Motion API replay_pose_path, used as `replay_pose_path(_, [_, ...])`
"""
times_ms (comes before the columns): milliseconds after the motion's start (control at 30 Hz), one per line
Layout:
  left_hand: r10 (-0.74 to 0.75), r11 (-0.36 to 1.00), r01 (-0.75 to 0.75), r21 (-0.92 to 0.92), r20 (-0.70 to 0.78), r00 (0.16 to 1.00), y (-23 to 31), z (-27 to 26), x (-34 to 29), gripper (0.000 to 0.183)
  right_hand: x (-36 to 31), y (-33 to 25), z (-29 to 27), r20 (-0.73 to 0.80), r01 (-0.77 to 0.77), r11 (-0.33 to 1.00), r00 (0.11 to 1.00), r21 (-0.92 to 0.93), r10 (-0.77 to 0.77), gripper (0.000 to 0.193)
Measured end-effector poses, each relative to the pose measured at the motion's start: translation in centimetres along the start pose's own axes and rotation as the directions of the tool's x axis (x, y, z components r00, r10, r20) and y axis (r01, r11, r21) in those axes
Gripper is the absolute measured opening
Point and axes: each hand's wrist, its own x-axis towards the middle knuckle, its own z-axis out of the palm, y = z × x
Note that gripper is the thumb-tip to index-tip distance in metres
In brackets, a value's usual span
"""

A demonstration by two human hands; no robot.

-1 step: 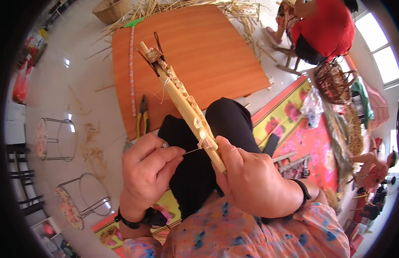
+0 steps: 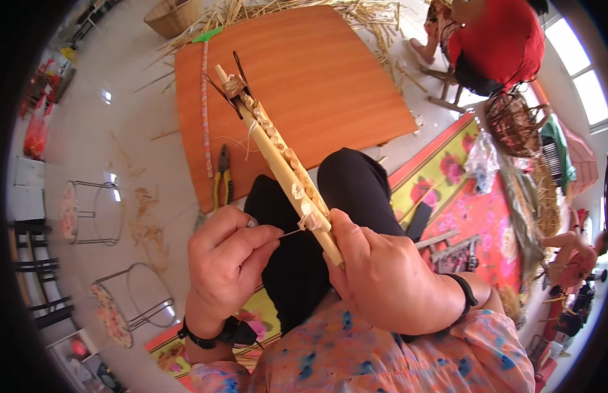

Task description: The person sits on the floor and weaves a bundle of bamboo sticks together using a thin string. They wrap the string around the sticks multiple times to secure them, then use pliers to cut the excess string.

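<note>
A pale straw-like rod (image 2: 277, 160) slants away from my lap, with small rolled pale pieces in a row along its right side. Brown strips and a wrapped knot sit at its far end, where loose white thread trails to the left. My right hand (image 2: 395, 281) is closed around the near end, thumb on top. At the left, my left hand (image 2: 228, 262) pinches a thin thread (image 2: 292, 232) between thumb and fingers. That thread runs straight to a pale wrapped bit (image 2: 312, 219) on the rod, just beyond my right thumb.
A brown wooden board (image 2: 304, 72) lies ahead, with yellow-handled pliers (image 2: 223, 180) and a green-topped patterned stick (image 2: 204, 98). Straw stalks (image 2: 376, 26) are scattered behind it. Stools (image 2: 114, 314) lie tipped at left. A person in red (image 2: 497, 49) sits far right, near a woven basket (image 2: 510, 124).
The whole view has shifted slightly, with the surroundings a little farther right. The far end of the rod has barely moved. Both hands keep the same grip.
</note>
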Motion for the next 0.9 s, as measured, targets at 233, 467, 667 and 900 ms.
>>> replay_pose_path(233, [-0.092,0.995,0.09,0.036,0.047,0.995,0.2,-0.6,-0.6,0.027,-0.1,0.6,-0.5,0.044,0.095,0.977,0.993,0.189,-0.105,0.081])
replay_pose_path(467, [-0.003,0.997,-0.006,0.082,0.109,0.994,-0.3,-1.0,0.6,0.029,0.0,3.9,-1.4,0.049,0.189,0.871,0.97,0.454,-0.236,0.082])
replay_pose_path(667, [-0.01,0.995,-0.007,0.095,0.174,0.985,0.1,-1.4,1.4,0.032,1.0,7.3,-0.3,-0.042,0.23,0.777,0.966,0.586,-0.254,0.038])
replay_pose_path(900, [0.021,0.997,-0.037,0.063,0.246,0.969,0.3,-1.4,1.7,0.032,2.0,7.7,1.5,-0.171,0.204,0.73,0.978,0.653,-0.12,0.015])
